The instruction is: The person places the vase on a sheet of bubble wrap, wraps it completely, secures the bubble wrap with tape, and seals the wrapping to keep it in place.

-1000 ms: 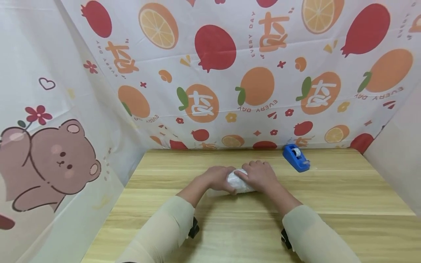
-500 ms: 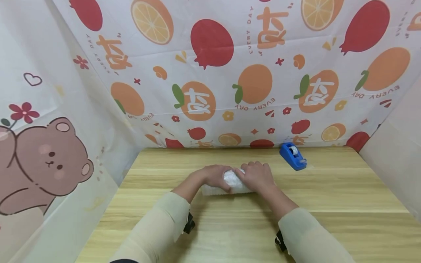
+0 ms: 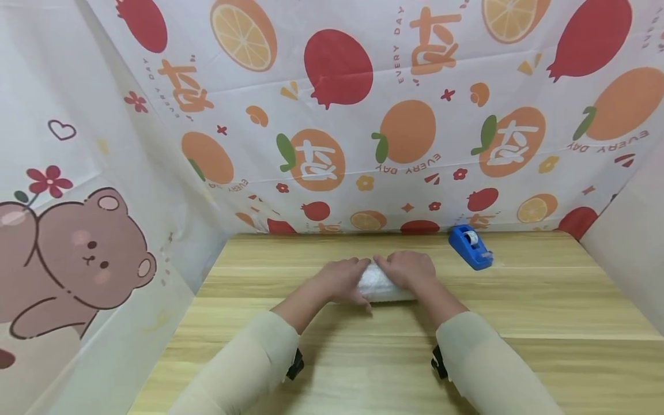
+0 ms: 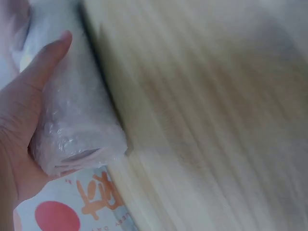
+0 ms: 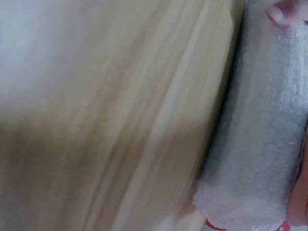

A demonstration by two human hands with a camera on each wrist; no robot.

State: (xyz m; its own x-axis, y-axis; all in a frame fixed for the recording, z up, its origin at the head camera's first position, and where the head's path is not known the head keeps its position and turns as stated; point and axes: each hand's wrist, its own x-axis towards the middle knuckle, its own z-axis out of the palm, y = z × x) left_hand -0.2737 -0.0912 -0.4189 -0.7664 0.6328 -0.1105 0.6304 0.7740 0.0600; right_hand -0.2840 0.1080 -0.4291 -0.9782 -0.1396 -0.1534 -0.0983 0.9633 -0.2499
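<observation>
A roll of bubble wrap (image 3: 381, 285) lies crosswise on the wooden table, its coiled end showing in the left wrist view. My left hand (image 3: 342, 280) grips the roll's left part, thumb (image 4: 53, 53) across the near side and the other fingers out of sight behind. Over the right part, my right hand (image 3: 413, 270) holds the wrap from the top and far side; its fingertips are hidden. The right wrist view shows the bubbled surface (image 5: 255, 130) close up, with a strip of the right hand (image 5: 299, 192) along its far side. Whatever the wrap may enclose cannot be seen.
A blue tape dispenser (image 3: 471, 248) with a roll of tape stands near the table's back edge, right of the hands. Fruit-printed cloth (image 3: 332, 132) hangs right behind the table (image 3: 363, 357). Another cloth with a bear print (image 3: 98, 248) hangs at left.
My right hand has shifted slightly on the roll, and its fingers show less on top. The roll's left end, visible half a second ago, is now behind my left hand. The camera view has shifted slightly.
</observation>
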